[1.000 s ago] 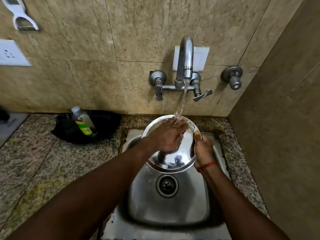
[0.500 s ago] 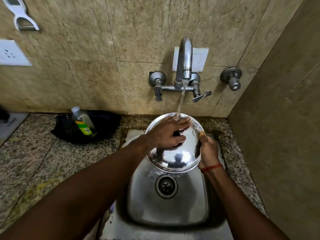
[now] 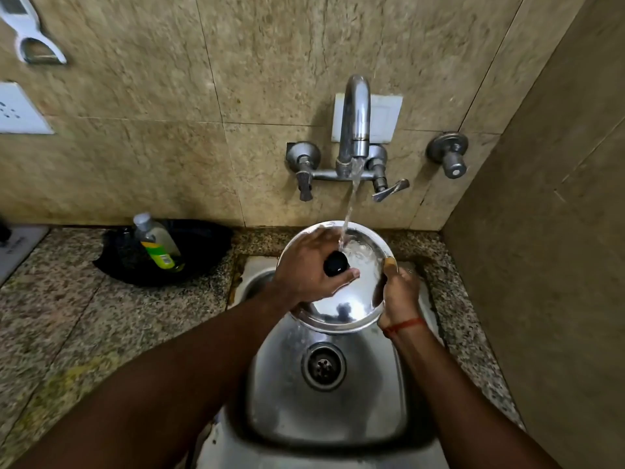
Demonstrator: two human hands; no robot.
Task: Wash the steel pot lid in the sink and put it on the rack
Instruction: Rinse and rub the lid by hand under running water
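Observation:
The round steel pot lid [image 3: 341,309] with a black knob [image 3: 336,263] is held tilted over the steel sink [image 3: 324,411], top side facing me. Water runs from the wall tap [image 3: 354,123] onto its upper part. My left hand [image 3: 307,269] lies across the lid's left half with fingers curled around the knob. My right hand [image 3: 399,292] grips the lid's right rim, thumb on top. No rack is in view.
A black pan [image 3: 199,255] sits on the granite counter [image 3: 67,326] left of the sink, with a bottle of dish liquid [image 3: 157,242] in it. A side wall [image 3: 558,265] stands close on the right. A peeler [image 3: 30,38] hangs top left.
The lid has shifted slightly up and right under the stream. My left hand has slid from the lid's surface to the knob, which now shows between the fingers.

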